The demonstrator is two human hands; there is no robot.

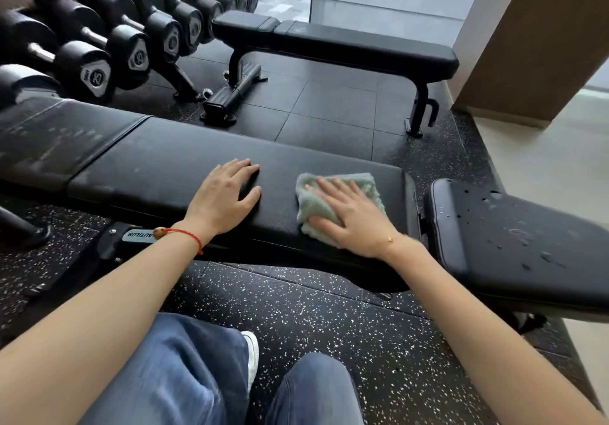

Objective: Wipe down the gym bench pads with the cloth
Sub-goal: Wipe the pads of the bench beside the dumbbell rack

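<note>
A long black bench pad (158,164) runs across the view in front of me. My right hand (351,215) presses flat on a folded pale green cloth (362,184) near the pad's right end, fingers spread over it. My left hand (224,193) rests flat on the bare pad to the left of the cloth, holding nothing. A dusty, streaked pad section (56,137) lies at the left. Right of a gap, a separate black seat pad (514,236) carries water droplets.
A rack of black dumbbells (108,45) stands at the back left. A second flat bench (336,45) sits behind on the dark tiled floor. A brown pillar (534,38) rises at the right. My knees in jeans (184,375) are below the bench.
</note>
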